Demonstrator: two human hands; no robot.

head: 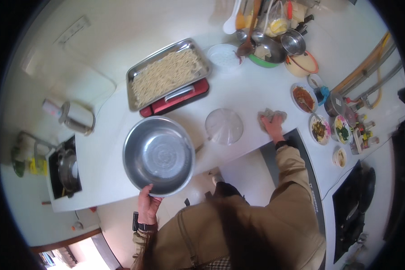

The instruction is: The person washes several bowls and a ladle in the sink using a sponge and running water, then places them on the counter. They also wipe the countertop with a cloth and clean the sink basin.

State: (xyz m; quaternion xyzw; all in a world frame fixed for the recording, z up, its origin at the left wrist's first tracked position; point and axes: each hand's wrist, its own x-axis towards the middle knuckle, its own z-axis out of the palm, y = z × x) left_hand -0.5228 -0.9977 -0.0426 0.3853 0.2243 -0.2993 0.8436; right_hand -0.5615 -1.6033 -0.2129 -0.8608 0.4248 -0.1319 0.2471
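Observation:
My left hand point(149, 204) grips the near rim of a large stainless steel basin point(160, 157), thumb over the edge and fingers beneath. Nothing lies inside the basin. It is held by the front edge of the white countertop point(108, 182); whether it touches the surface I cannot tell. My right hand point(273, 125) presses on a crumpled grey cloth point(280, 116) on the counter. Between the two hands lies a translucent round lid or dish point(224, 126).
Behind the basin, a metal tray point(130, 101) of pale noodle-like strips rests partly over a red case point(185, 96). Bowls of food, including one of red sauce point(303, 98), stand at right. A kettle point(77, 118) and the sink point(55, 182) are at left, a cooktop point(344, 216) at lower right.

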